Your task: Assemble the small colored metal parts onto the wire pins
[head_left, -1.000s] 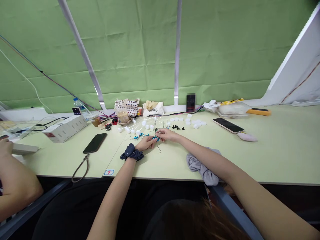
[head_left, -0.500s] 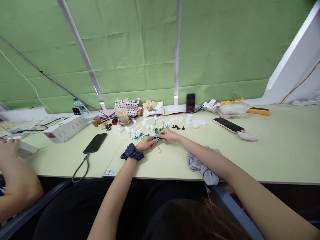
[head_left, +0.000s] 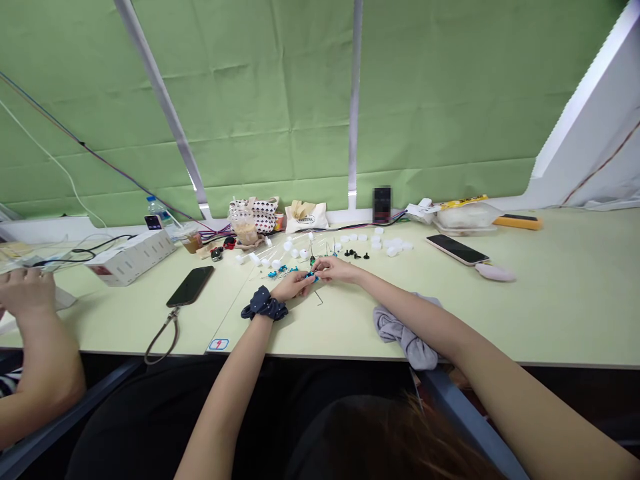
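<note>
Around a small shiny blue part [head_left: 311,277], the fingers of my left hand [head_left: 293,285] are closed; its exact kind is too small to tell. My right hand [head_left: 334,269] pinches right beside that part, its fingertips nearly meeting the left ones. What the right fingers hold is hidden. A thin bent hex key [head_left: 319,298] lies on the table just below my hands. More blue parts [head_left: 281,271] are scattered left of my fingers. Thin dark upright rods with green bases [head_left: 313,259] stand just beyond them.
Several white caps [head_left: 393,251] and black screws [head_left: 356,255] lie behind my hands. Phones lie left [head_left: 191,287] and right [head_left: 457,249]. A grey cloth [head_left: 405,337] sits under my right forearm. Another person's hand [head_left: 27,290] is at the far left, near a white box [head_left: 131,259].
My right fingers have shifted slightly left at the blue part, while my left hand stays almost still. The other person's hand at the far left has moved up and right.
</note>
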Motion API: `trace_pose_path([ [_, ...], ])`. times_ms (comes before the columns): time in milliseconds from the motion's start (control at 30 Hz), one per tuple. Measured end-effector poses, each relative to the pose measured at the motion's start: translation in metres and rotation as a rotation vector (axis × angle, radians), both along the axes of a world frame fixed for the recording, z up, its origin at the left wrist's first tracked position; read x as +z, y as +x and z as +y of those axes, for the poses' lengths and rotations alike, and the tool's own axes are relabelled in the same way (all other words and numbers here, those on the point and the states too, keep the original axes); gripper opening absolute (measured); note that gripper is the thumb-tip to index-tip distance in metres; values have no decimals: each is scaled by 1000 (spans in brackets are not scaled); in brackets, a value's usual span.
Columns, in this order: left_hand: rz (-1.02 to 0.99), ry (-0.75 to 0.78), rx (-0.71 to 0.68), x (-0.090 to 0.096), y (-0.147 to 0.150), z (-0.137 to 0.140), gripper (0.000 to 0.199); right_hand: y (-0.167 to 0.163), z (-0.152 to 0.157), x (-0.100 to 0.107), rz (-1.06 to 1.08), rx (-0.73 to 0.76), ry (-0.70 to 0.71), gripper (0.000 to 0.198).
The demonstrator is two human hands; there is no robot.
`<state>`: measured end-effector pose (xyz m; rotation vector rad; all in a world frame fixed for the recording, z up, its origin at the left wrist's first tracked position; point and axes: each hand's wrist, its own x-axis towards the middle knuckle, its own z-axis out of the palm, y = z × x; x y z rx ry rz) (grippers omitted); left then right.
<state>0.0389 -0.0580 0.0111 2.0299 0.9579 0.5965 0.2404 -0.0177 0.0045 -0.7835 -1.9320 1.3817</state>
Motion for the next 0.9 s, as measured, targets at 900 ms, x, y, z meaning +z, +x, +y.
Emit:
trace_pose_path([
  [900,31,21,8,1,0,0,50,-2,-4,3,-64,-66,-94,44],
])
